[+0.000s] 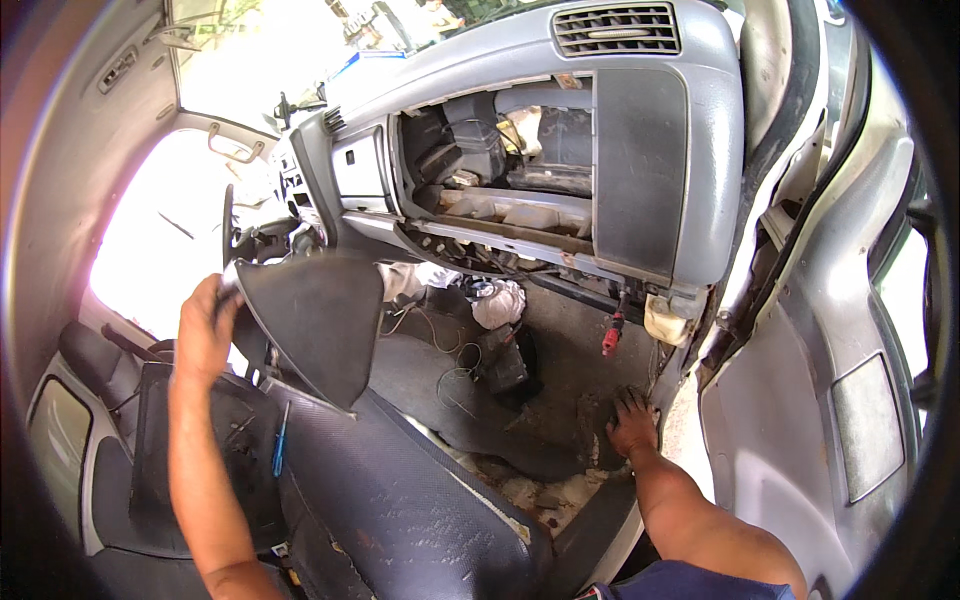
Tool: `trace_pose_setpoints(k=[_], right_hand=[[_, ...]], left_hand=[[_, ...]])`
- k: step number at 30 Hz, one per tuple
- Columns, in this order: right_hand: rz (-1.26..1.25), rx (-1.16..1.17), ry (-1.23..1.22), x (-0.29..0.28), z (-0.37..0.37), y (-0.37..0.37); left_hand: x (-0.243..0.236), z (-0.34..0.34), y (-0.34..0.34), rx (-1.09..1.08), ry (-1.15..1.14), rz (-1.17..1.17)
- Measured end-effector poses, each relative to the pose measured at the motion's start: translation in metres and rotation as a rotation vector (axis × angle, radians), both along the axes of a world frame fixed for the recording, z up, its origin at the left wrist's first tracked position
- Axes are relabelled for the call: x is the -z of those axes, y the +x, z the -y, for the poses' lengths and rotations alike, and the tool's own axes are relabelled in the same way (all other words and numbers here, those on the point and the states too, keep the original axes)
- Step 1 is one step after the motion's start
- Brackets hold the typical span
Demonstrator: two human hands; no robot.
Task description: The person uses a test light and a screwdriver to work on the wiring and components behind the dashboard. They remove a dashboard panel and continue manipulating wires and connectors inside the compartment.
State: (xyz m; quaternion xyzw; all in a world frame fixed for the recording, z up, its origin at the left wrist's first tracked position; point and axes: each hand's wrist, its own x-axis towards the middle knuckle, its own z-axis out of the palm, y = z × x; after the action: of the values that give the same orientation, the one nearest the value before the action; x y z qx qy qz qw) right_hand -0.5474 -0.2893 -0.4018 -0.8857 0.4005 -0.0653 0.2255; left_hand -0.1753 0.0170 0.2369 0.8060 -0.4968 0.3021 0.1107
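My left hand (208, 325) grips the edge of a dark grey, roughly triangular plastic panel (325, 320), raised above the seat on the left. Its thumb and fingertips are partly hidden behind the panel's edge. Down by the door sill, my right hand (633, 425) lies on the vehicle floor (570, 340) with its fingers spread and nothing in it. Close above that hand, a red-handled tool (612, 335) hangs at the dashboard's lower edge. A blue screwdriver (280, 440) lies left of the black seat (420, 510), near my left forearm.
The grey dashboard (715, 170) has an uncovered compartment (545, 150) with its inner parts exposed. Loose wires (460, 375), a black box-shaped part (505, 360) and a crumpled white cloth (498, 303) lie in the footwell. At right stands the open door (800, 400).
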Motion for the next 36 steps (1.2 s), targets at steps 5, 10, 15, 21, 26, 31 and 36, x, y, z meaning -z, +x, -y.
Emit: trace_pose_setpoints(k=[5,10,15,21,26,31,36], right_hand=[[0.045,0.009,0.010,-0.004,-0.002,-0.001],[-0.051,-0.025,-0.021,-0.005,0.002,0.000],[-0.068,-0.036,-0.011,0.002,0.003,0.001],[-0.010,0.005,0.012,-0.004,0.000,-0.002],[0.047,-0.026,-0.019,-0.012,-0.001,-0.003],[0.118,-0.024,-0.110,-0.009,-0.002,-0.001],[0.072,0.013,-0.042,-0.011,-0.003,0.001]], left_hand=[[-0.064,0.112,-0.043,0.365,0.028,0.282],[-0.039,0.220,-0.075,0.464,0.013,0.320],[0.009,0.285,-0.085,0.446,-0.265,0.452],[0.056,0.310,-0.107,0.395,-0.394,0.317],[0.128,0.271,-0.174,0.972,-0.404,-0.107],[0.137,0.285,-0.159,1.074,-0.164,-0.232],[0.182,0.234,-0.109,0.603,-0.886,-0.651]])
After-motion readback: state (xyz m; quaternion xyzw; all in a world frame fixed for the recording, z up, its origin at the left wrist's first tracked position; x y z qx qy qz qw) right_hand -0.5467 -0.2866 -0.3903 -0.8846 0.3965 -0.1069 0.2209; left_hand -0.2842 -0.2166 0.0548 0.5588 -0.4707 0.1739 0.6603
